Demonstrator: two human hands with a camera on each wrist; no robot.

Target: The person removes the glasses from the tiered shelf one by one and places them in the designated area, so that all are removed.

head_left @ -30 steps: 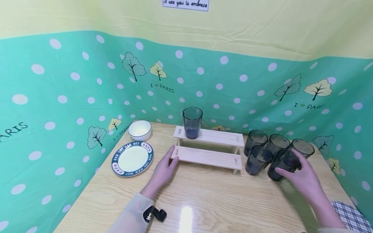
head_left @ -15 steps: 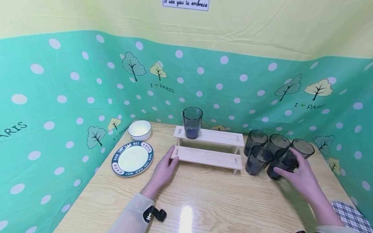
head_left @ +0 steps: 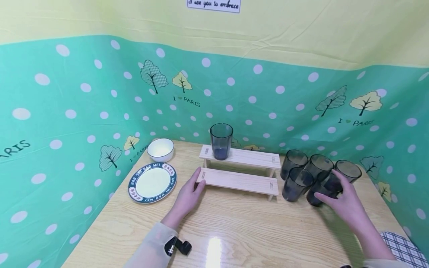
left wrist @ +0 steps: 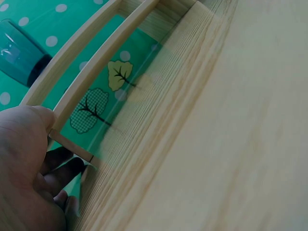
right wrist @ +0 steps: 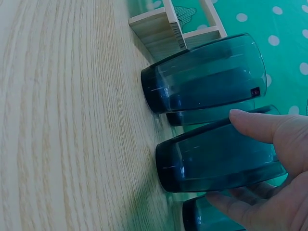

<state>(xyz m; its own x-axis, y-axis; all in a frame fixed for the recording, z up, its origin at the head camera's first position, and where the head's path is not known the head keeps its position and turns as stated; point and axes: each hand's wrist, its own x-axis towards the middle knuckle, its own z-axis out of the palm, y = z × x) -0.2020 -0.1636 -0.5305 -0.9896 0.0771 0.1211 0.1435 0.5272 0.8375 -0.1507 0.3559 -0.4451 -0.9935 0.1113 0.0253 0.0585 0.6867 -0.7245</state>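
Note:
A two-tier wooden shelf rack (head_left: 239, 181) stands at the middle of the table. My left hand (head_left: 187, 193) pinches the left end of its lower board; in the left wrist view the thumb (left wrist: 45, 117) lies on the board's edge and the other fingers curl behind. On the upper board, near its left end, stands an upright dark glass tumbler (head_left: 221, 138). At the right, my right hand (head_left: 348, 203) grips the front right tumbler (right wrist: 216, 156) of a group, thumb on one side and fingers on the other. That tumbler stands upright, its base at the tabletop.
Several like tumblers (head_left: 296, 185) crowd around the held one, close to the rack's right end. At the left are a white bowl (head_left: 161, 149) and a blue-rimmed plate (head_left: 152, 180). A checked cloth (head_left: 403, 247) lies at the right edge. Polka-dot fabric (head_left: 234, 93) hangs behind the table.
Between one second and half a second ago, my right hand and its tumbler shifted slightly back and left; they have held still since. The left hand and rack have not moved.

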